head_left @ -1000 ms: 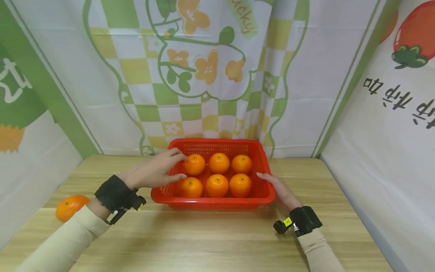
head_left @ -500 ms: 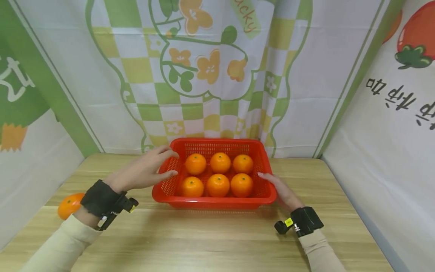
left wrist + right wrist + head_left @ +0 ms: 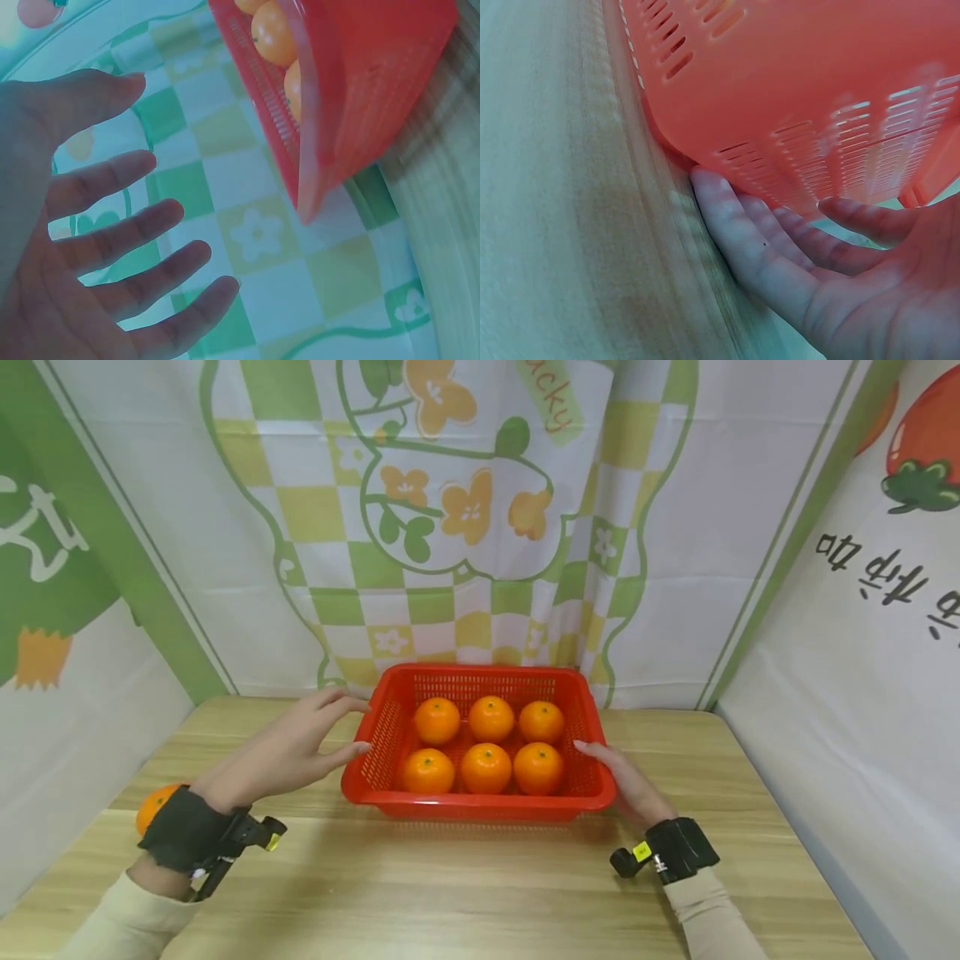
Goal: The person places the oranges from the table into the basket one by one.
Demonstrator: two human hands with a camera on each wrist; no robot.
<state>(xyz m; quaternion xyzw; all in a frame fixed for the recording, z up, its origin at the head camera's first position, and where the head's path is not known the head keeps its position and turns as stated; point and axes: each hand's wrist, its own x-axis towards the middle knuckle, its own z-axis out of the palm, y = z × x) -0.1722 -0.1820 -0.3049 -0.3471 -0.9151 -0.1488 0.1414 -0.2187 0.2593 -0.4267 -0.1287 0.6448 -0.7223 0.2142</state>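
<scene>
A red plastic basket (image 3: 487,808) stands on the table with several oranges (image 3: 486,768) inside, set in two rows of three. My left hand (image 3: 288,750) hovers just off the basket's left end, holding nothing. Its fingers are spread in the left wrist view, apart from the basket wall (image 3: 382,90). At the opposite end, my right hand (image 3: 628,783) holds the basket by its rim, thumb over the inner side. The right wrist view has its fingers (image 3: 739,225) against the outside and underside of the slotted wall.
Another orange (image 3: 153,807) lies on the table at the left, partly hidden behind my left wrist. A patterned curtain (image 3: 450,593) hangs close behind the basket. White printed panels (image 3: 840,693) close in both sides of the wooden tabletop (image 3: 420,893).
My left hand has drawn back leftward from over the basket's left oranges to outside its left rim. The right hand keeps its hold, and the oranges in the basket stay put.
</scene>
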